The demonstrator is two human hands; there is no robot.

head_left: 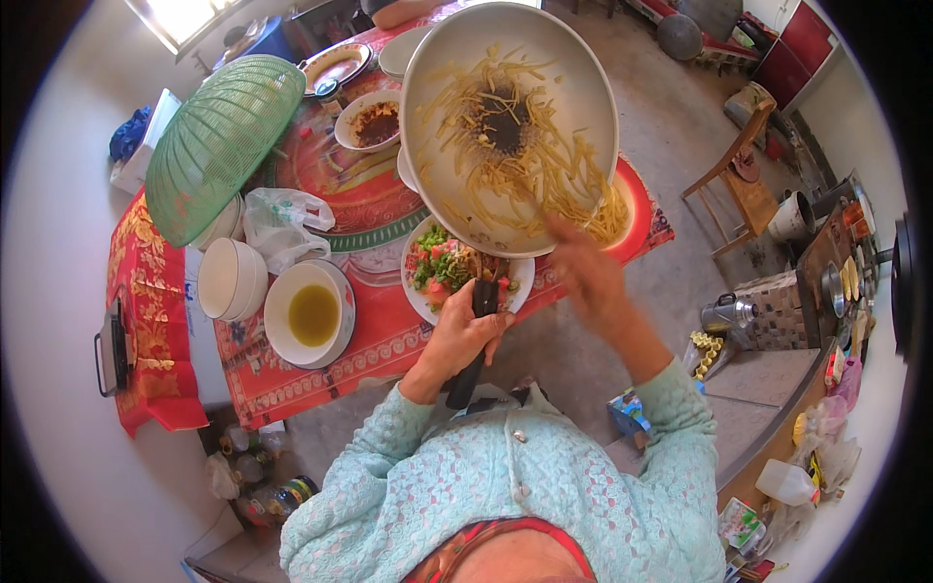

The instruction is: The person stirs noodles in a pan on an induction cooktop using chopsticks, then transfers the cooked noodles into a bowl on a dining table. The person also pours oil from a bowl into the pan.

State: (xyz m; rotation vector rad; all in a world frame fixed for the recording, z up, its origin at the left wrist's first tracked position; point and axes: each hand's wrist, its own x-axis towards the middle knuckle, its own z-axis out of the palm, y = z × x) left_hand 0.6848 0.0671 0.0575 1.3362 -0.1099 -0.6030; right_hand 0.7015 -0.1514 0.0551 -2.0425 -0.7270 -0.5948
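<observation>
My left hand (457,335) is wrapped round the black handle (466,382) of a pale frying pan (455,44). The pan is tilted toward the right over a red-rimmed dish (640,199). Pale yellow strips, like shredded potato (583,180), lie across the pan and gather at its lower right, partly in the dish. My right hand (585,272) is closed at that edge, blurred, on a thin utensil whose kind I cannot make out. Below the pan, partly covered by it, sits a white plate (526,276) of chopped red and green vegetables (439,260).
On the red patterned tablecloth (262,384) stand a bowl of yellowish liquid (282,338), stacked white bowls (231,280), a plastic bag (282,222), a dark-sauce bowl (352,136) and a green mesh food cover (222,141). A wooden chair (743,189) and a thermos (726,313) are to the right.
</observation>
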